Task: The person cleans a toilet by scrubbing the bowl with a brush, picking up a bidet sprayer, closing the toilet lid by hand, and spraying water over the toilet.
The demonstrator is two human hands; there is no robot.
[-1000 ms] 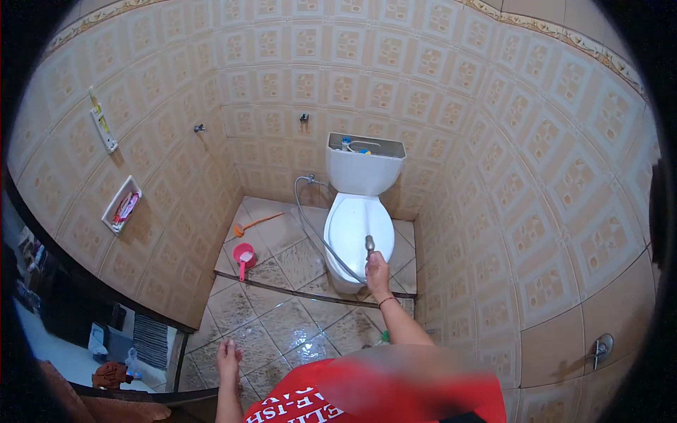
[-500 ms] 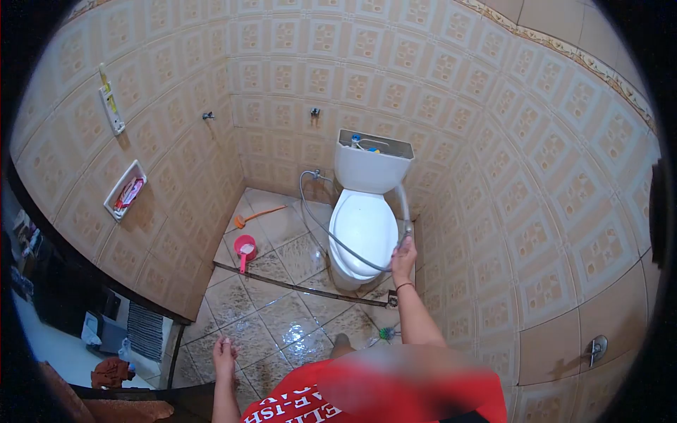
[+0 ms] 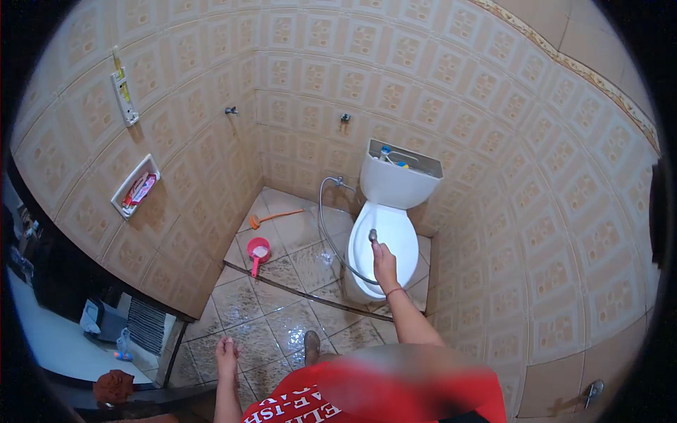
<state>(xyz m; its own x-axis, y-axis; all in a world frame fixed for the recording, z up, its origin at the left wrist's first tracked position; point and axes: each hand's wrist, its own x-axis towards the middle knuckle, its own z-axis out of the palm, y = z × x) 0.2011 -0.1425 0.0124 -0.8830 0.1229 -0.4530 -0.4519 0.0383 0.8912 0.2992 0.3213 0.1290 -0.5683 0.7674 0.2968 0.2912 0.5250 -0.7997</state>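
My right hand (image 3: 385,268) is closed round a metal spray nozzle (image 3: 372,235), held above the white toilet (image 3: 396,240). A grey hose (image 3: 323,218) loops from the wall valve (image 3: 340,182) to that hand. The cistern (image 3: 400,175) has no lid on, and blue and yellow parts show inside. Over the wet floor tiles (image 3: 250,303) at the lower left, my left hand (image 3: 227,356) holds nothing, its fingers loosely bent and apart.
A pink dipper (image 3: 258,251) and an orange brush (image 3: 275,217) lie on the raised floor, behind its dark edge (image 3: 310,296). A soap dish (image 3: 137,187) and a white holder (image 3: 125,97) hang on the left wall. A foot (image 3: 312,345) stands on the tiles.
The nozzle in my right hand went from above the seat to the toilet's right side, and is now back over the toilet. The view has shifted left, and a foot has come forward.
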